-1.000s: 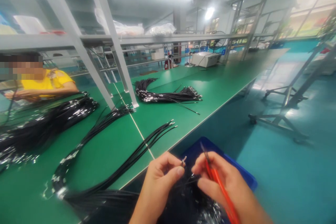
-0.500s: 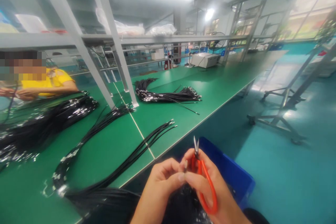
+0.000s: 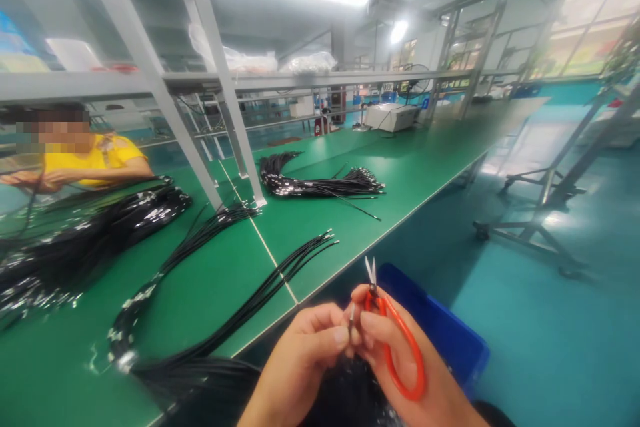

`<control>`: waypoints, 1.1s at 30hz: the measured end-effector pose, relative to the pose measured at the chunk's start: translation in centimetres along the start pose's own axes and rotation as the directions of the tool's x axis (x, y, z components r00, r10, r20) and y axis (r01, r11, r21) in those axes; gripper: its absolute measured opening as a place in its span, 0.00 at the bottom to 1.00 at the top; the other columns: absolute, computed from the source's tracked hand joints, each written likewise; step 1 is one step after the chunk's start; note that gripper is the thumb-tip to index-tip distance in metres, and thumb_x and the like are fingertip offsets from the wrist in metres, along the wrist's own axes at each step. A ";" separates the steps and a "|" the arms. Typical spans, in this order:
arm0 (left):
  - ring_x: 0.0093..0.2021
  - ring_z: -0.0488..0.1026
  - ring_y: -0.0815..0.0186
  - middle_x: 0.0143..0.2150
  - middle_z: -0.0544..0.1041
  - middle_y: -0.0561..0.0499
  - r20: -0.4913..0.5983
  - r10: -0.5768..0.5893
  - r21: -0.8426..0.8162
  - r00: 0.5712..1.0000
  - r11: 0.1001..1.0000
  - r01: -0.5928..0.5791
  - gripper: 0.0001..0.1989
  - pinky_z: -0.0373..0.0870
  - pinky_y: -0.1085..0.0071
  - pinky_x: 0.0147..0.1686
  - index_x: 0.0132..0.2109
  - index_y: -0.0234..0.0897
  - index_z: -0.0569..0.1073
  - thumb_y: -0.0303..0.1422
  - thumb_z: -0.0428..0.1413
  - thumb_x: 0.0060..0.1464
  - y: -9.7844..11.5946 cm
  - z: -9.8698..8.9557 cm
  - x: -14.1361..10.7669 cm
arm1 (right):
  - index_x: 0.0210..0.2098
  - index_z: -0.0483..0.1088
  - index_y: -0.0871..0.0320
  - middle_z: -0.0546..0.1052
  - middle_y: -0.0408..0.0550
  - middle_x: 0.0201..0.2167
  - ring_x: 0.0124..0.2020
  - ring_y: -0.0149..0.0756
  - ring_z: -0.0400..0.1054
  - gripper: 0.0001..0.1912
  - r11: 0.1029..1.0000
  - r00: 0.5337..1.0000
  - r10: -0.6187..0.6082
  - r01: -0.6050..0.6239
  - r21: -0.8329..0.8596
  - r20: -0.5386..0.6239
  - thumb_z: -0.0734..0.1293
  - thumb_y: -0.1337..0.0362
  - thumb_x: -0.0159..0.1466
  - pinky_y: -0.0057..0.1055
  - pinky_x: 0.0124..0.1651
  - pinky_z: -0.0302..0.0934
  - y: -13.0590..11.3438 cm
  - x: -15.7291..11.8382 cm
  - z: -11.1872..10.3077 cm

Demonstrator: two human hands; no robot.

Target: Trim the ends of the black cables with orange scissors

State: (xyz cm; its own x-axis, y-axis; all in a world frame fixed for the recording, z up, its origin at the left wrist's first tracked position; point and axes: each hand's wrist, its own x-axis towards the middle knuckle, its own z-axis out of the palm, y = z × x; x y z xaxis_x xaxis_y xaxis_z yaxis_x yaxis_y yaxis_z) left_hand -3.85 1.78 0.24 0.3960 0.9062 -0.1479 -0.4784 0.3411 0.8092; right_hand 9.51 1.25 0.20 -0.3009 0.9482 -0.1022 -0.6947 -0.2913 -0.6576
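Between the fingertips of my left hand (image 3: pixel 306 355) is the thin metal-tipped end of a black cable (image 3: pixel 351 321), pinched upright. My right hand (image 3: pixel 395 353) keeps a pair of red-handled scissors (image 3: pixel 411 339) against its palm, blades pointing up and slightly apart. Its thumb and forefinger are close to the cable end; whether they touch it I cannot tell. Below both hands lies a dark mass of cables, partly hidden by my wrists. To the left, a long bundle of black cables (image 3: pixel 220 340) with silvery ends curves over the green table's edge.
The green table (image 3: pixel 425 153) carries another cable bundle (image 3: pixel 320 185) and a large cable heap (image 3: pixel 100 227). A co-worker in yellow (image 3: pixel 115 160) sits across at left. Grey shelf posts (image 3: pixel 240 140) rise from the table. A blue bin (image 3: pixel 450 340) stands beside my right hand; a wheeled frame (image 3: pixel 535 233) is farther right.
My right hand has tipped the scissors slightly, and its thumb has drawn a little away from the left fingertips, so the cable end shows more clearly. The blades look a bit wider apart.
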 end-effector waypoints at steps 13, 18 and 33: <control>0.22 0.65 0.73 0.21 0.73 0.50 0.048 -0.100 -0.121 0.994 0.987 0.105 0.08 0.58 0.78 0.25 0.23 0.28 0.74 0.29 0.64 0.39 0.0 -0.1 0.6 | 0.36 0.72 0.57 0.73 0.42 0.27 0.27 0.30 0.66 0.14 0.997 0.995 -0.006 -0.002 -0.079 -0.098 0.71 0.66 0.49 0.27 0.33 0.64 -0.6 -0.2 0.7; 0.21 0.61 0.73 0.19 0.69 0.53 0.019 -0.080 -0.043 0.997 0.996 0.080 0.09 0.55 0.76 0.25 0.22 0.31 0.70 0.28 0.63 0.40 -0.4 0.1 0.4 | 0.33 0.70 0.55 0.72 0.38 0.23 0.22 0.29 0.63 0.16 0.926 0.971 -0.157 0.081 -0.368 -0.181 0.72 0.72 0.44 0.23 0.24 0.59 0.1 0.2 0.9; 0.23 0.62 0.73 0.21 0.72 0.54 -0.100 0.085 0.140 0.991 0.988 -0.071 0.11 0.55 0.78 0.24 0.23 0.33 0.71 0.32 0.66 0.39 -0.2 0.4 0.3 | 0.38 0.73 0.56 0.76 0.44 0.27 0.27 0.30 0.65 0.16 0.988 0.937 -0.137 0.105 -0.114 -0.322 0.74 0.65 0.49 0.25 0.32 0.60 -0.8 -1.3 0.5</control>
State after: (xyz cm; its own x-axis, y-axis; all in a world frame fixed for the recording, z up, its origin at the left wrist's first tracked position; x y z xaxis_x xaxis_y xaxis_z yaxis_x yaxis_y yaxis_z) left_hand -3.29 1.92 0.25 0.2737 0.9524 -0.1344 -0.3905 0.2377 0.8894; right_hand 10.15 0.21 1.22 0.0233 0.9690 -0.2460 -0.6433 -0.1738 -0.7457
